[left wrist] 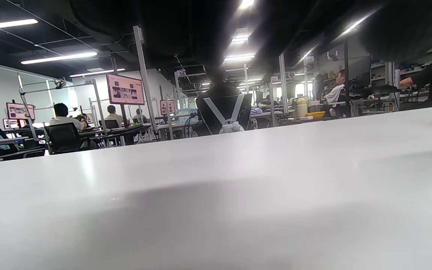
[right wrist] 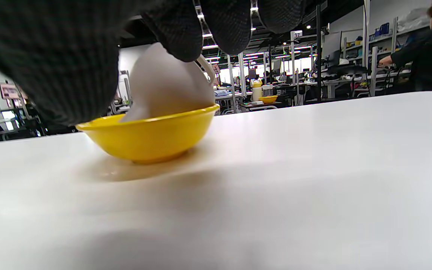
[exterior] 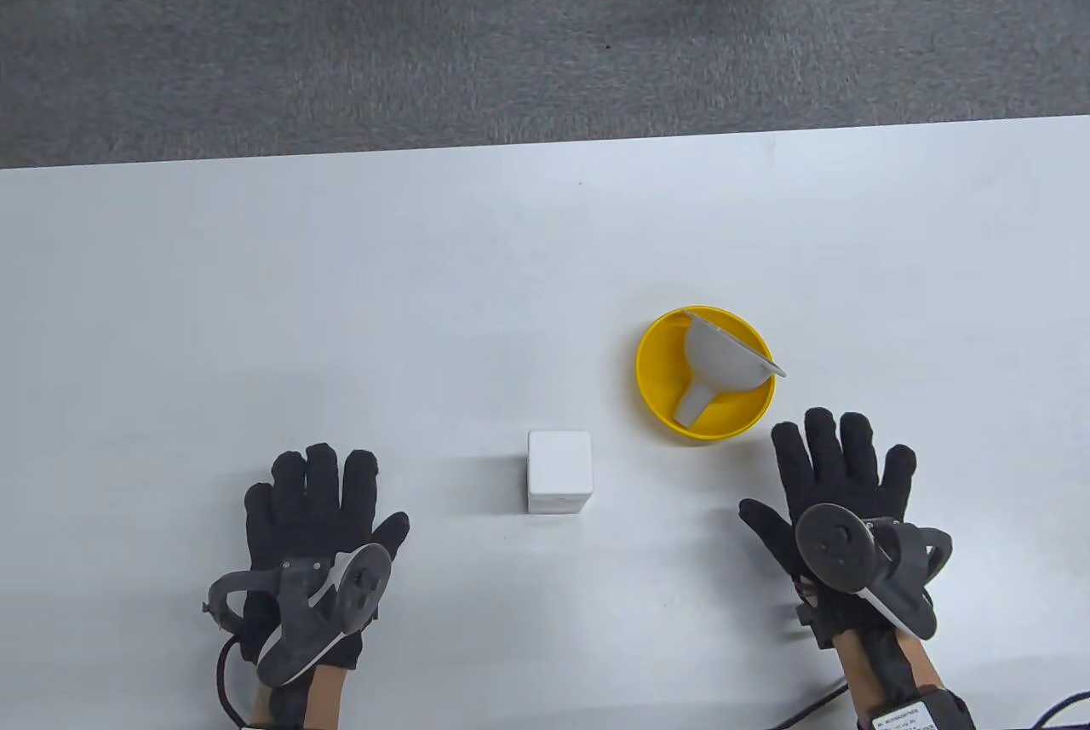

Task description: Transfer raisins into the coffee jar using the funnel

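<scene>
Both hands are just parked flat on the table (exterior: 255, 270) rn, palms down, fingers straight and spread, holding nothing: left hand (exterior: 311, 525) near-left, right hand (exterior: 839, 500) near-right, w/ the right fingertips (exterior: 822, 423) just short of the yellow bowl (exterior: 660, 389), not touching it afaict. So progress-wise I'd say basically zero, nothing's been started. Funnel (exterior: 724, 368) is lying on its side inside the bowl, wide end up toward the far-right rim, spout pointing near-left, so it hasn't been set up on anything yet. Right wrist view shows the same thing from low down: bowl (right wrist: 148, 137) sitting on the table w/ the pale funnel (right wrist: 167, 88) poking above the rim, gloved fingers (right wrist: 186, 30) hanging in front of it. Can't see any raisins tbh, if they're in the bowl they're hidden under the funnel or too small to make out. Also no obvious coffee jar anywhere; only other thing on the table is a white box (exterior: 559, 470) between the hands, a bit left of the bowl, lid looks closed, can't tell what it is or what's in it. Left wrist view is just bare tabletop and the room behind. What's left imo: pretty much everything, i.e. get the funnel out, find/open the jar, seat the funnel in it, pour. Right hand's closest to the funnel so prob that goes first.
</scene>
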The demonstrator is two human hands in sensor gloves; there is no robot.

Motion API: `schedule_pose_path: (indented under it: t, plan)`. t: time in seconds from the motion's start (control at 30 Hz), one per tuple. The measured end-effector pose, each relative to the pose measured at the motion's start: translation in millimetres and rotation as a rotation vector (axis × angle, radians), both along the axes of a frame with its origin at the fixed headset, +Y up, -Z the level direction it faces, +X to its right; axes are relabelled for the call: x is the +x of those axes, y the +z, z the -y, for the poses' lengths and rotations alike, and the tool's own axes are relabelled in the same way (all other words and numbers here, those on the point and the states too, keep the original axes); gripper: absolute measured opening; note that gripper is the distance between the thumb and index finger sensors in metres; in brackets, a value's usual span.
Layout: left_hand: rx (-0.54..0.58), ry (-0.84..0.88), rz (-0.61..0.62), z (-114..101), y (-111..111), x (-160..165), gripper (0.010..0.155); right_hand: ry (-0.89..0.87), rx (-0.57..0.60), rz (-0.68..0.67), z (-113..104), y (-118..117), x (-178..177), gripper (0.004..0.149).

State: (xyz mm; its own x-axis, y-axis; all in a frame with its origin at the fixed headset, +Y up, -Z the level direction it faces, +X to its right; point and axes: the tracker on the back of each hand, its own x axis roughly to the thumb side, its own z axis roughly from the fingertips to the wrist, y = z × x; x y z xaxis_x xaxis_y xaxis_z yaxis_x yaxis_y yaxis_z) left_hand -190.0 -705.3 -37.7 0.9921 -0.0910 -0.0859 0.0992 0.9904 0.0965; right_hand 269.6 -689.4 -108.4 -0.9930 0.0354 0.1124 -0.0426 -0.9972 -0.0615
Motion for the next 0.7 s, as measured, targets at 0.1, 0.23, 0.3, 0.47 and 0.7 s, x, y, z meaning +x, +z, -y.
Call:
schedule_pose_path:
  t: [0.1, 0.23, 0.3, 0.47, 0.7]
  plan:
    - [-0.006, -0.016, -0.001, 1.7, -1.1, 0.5, 0.079, 0.024, -0.024, 0.009, 4.2, -3.0, 1.0, 0.089]
    - [-0.013, -0.025, -0.002, 3.3, -1.7, 0.4, 0.079, 0.024, -0.014, 0.013, 3.2, -3.2, 2.0, 0.091]
    - [-0.013, -0.027, -0.004, 3.0, -1.6, 0.3, 0.079, 0.012, -0.018, 0.016, 3.0, -2.9, 3.0, 0.091]
    - [-0.016, -0.026, -0.006, 2.1, -1.3, 0.2, 0.079, -0.012, -0.014, 0.011, 2.4, -1.8, 4.5, 0.091]
    - [-0.023, -0.031, -0.002, 2.6, -2.0, 1.3, 0.08, -0.02, -0.019, 0.008, 3.0, -1.4, 4.7, 0.09]
